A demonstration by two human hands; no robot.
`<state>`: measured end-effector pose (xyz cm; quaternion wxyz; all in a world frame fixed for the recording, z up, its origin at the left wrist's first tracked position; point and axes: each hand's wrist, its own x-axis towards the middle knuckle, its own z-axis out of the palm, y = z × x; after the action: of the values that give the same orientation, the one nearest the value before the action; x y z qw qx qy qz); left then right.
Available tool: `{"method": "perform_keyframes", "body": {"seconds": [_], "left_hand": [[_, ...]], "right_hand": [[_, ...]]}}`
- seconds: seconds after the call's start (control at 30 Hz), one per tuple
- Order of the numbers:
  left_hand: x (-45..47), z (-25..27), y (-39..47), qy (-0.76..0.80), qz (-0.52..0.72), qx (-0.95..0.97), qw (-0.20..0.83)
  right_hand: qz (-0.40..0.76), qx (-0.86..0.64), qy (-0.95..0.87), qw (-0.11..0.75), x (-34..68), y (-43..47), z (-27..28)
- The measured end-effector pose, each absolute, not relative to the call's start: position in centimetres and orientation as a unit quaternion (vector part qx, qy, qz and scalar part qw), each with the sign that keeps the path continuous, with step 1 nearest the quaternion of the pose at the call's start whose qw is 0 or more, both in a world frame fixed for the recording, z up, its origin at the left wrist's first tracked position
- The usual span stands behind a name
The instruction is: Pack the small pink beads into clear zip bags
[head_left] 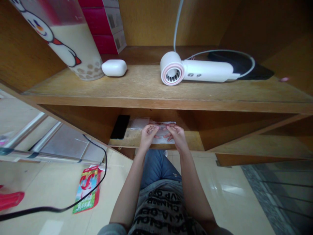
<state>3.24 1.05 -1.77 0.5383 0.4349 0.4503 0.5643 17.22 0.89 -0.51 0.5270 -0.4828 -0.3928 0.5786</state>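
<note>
Both my hands are over the lower shelf [190,141], close together. My left hand [148,134] pinches the left side of a small clear plastic bag [161,130]. The bag's right side is between the fingers of my right hand [178,133]. Beneath them lies a white sheet [163,141], partly covered by the hands. A flat clear packet [139,123] rests left of my left hand. Further left is a black phone [120,126], lying flat. The bag's contents, if any, are too small to tell.
On the upper shelf [137,88] stand a milk tea cup [78,49], a white earbud case [114,68], pink boxes [104,26] and a white corded handheld fan or dryer [202,70]. A black cable [105,166] hangs at left, above a colourful packet [86,189].
</note>
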Motion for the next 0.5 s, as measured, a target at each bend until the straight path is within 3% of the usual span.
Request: {"method": "perform_keyframes", "body": {"seconds": [0.5], "left_hand": [[3.5,-2.0,0.9,0.445,0.579,0.511,0.454]], "right_hand": [[0.571,-0.453,-0.399,0.556,15.7,1.0,-1.3]]}}
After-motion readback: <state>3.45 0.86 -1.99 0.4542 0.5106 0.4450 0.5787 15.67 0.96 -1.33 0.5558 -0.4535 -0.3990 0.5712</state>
